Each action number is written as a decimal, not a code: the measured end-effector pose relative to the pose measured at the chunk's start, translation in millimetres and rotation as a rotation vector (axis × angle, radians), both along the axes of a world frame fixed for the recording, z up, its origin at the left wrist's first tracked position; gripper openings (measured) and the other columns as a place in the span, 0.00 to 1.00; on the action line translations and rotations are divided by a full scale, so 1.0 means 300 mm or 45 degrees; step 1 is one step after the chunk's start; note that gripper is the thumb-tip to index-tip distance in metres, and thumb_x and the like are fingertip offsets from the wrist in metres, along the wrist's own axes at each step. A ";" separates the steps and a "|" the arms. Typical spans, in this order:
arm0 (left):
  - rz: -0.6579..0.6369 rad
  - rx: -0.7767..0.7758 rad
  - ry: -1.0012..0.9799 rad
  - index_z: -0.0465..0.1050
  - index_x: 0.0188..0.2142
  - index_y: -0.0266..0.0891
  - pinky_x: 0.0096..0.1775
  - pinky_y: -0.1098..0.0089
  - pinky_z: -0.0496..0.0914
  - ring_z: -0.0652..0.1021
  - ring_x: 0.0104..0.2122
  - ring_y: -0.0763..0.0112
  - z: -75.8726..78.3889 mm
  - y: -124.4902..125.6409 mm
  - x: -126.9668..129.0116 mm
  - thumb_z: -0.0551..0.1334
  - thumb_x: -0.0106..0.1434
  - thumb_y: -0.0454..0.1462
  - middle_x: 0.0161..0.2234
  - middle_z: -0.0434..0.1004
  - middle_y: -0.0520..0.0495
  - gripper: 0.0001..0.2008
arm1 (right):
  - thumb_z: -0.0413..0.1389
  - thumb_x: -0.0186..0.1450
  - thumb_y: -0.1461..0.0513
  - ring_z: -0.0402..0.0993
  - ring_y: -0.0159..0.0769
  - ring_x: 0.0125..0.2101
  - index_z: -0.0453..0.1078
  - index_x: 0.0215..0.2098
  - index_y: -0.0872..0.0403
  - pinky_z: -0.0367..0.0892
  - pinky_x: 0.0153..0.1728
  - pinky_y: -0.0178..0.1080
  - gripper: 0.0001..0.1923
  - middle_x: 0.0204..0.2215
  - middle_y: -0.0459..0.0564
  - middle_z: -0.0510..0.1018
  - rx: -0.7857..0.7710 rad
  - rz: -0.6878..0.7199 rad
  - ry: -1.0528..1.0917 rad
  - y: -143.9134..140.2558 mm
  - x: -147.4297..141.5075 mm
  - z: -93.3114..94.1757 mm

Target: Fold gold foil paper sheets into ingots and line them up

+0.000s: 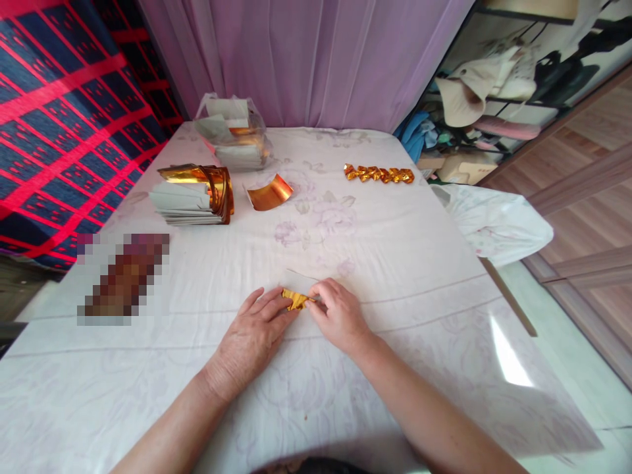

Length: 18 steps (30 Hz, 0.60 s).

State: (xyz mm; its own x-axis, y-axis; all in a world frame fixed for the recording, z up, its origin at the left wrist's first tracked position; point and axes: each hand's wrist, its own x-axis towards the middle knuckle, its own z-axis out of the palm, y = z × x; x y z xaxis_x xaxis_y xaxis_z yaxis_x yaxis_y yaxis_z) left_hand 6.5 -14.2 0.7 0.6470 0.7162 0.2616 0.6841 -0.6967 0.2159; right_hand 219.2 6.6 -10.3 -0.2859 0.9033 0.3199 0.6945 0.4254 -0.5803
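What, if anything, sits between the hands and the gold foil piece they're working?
Nothing visible. Both the left hand and right hand already touch the gold foil piece on the table. The foil stack lies far off.

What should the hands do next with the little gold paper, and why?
Probably press the fold flat. Both hands, left hand and right hand, pinch a small, half-folded gold paper on the tablecloth. It looks looser than the finished gold pieces lined up farther back.
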 end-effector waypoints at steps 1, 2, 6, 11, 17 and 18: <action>-0.001 -0.007 0.001 0.72 0.53 0.41 0.58 0.48 0.65 0.71 0.58 0.56 -0.002 0.000 0.000 0.55 0.67 0.29 0.52 0.76 0.44 0.18 | 0.51 0.64 0.68 0.70 0.37 0.31 0.64 0.32 0.51 0.64 0.34 0.38 0.06 0.30 0.47 0.73 -0.002 -0.005 -0.015 0.000 -0.002 0.000; -0.002 -0.013 0.002 0.71 0.54 0.41 0.58 0.48 0.65 0.71 0.58 0.57 -0.004 0.000 0.001 0.55 0.67 0.29 0.52 0.76 0.44 0.18 | 0.50 0.64 0.69 0.70 0.37 0.31 0.64 0.32 0.51 0.64 0.34 0.38 0.07 0.30 0.47 0.73 -0.007 -0.004 -0.022 0.001 -0.003 0.001; -0.008 0.001 0.000 0.72 0.53 0.41 0.57 0.50 0.67 0.73 0.56 0.57 -0.006 0.004 0.004 0.54 0.67 0.30 0.51 0.77 0.45 0.17 | 0.48 0.64 0.71 0.71 0.36 0.33 0.65 0.33 0.51 0.64 0.35 0.37 0.10 0.31 0.48 0.73 -0.034 0.028 -0.015 0.006 0.005 0.000; -0.016 0.033 -0.030 0.71 0.53 0.41 0.56 0.50 0.68 0.74 0.54 0.57 -0.008 0.008 0.007 0.55 0.68 0.31 0.51 0.77 0.45 0.16 | 0.47 0.61 0.74 0.71 0.37 0.35 0.67 0.34 0.52 0.66 0.38 0.38 0.13 0.33 0.49 0.74 0.002 0.066 -0.051 0.009 0.031 -0.013; 0.000 0.058 -0.077 0.71 0.52 0.41 0.54 0.52 0.69 0.75 0.52 0.57 -0.008 0.009 0.019 0.57 0.67 0.31 0.49 0.78 0.44 0.15 | 0.48 0.62 0.73 0.72 0.38 0.37 0.69 0.35 0.52 0.68 0.40 0.39 0.13 0.33 0.50 0.75 0.148 0.104 -0.049 -0.008 0.051 0.005; 0.006 0.062 -0.088 0.71 0.52 0.40 0.53 0.53 0.70 0.76 0.51 0.58 -0.008 0.009 0.022 0.57 0.67 0.31 0.48 0.78 0.44 0.15 | 0.49 0.63 0.72 0.73 0.38 0.37 0.70 0.36 0.52 0.69 0.41 0.40 0.12 0.34 0.50 0.76 0.156 0.131 -0.048 -0.013 0.050 0.012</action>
State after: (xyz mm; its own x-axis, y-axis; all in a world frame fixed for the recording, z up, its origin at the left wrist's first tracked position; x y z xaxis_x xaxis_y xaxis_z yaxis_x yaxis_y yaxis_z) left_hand 13.2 -11.4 -1.6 0.6226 0.7047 0.3401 0.6722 -0.7042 0.2285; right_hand 234.3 2.8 -6.7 -0.3886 0.8235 0.4133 0.6641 0.5613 -0.4939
